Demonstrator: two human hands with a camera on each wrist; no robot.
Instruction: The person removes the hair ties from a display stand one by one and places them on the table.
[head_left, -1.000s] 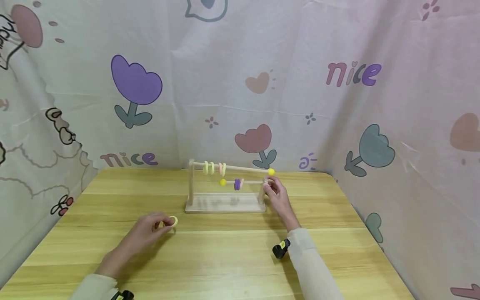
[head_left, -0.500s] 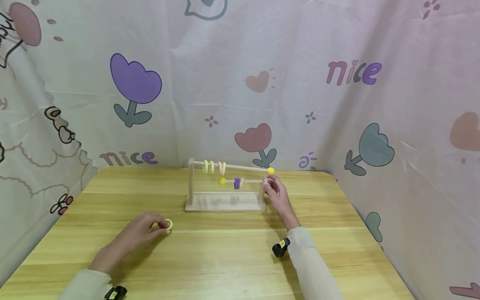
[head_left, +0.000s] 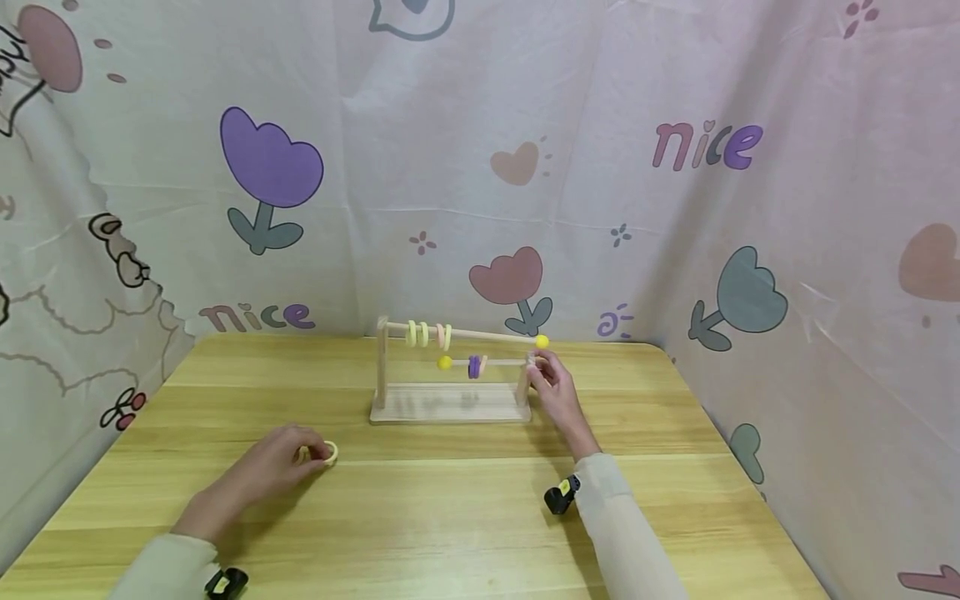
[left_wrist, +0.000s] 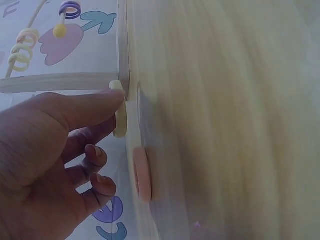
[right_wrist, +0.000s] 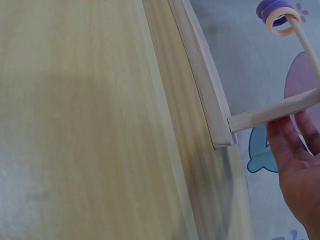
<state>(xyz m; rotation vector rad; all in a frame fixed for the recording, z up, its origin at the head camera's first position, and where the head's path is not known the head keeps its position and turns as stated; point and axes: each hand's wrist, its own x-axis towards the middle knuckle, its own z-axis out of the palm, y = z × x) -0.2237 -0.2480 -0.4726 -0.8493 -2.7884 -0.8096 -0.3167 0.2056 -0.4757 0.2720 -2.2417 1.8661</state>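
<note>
While left hand (head_left: 262,469) pinches pale-yellow ring (left_wrist: 121,126), right hand (head_left: 558,398) holds short post (right_wrist: 270,112) of wooden rack (head_left: 450,412).
Rods (head_left: 495,337) run crosswise, ahead-right of left hand; right hand nearer.

Your head camera is looking forward and down from the near side, taking in the tabletop (head_left: 450,533), wooden rack (head_left: 450,415) and far curtain (head_left: 420,108). Rolled sideways, your left wrist camera (head_left: 234,582) is peering closely past your left hand (left_wrist: 47,145) and pale yellow ring (left_wrist: 121,122); your right wrist camera (head_left: 558,500), also rolled, is facing the right post (right_wrist: 265,114) nearby. All three are sharing the purple rings (head_left: 474,367).
</note>
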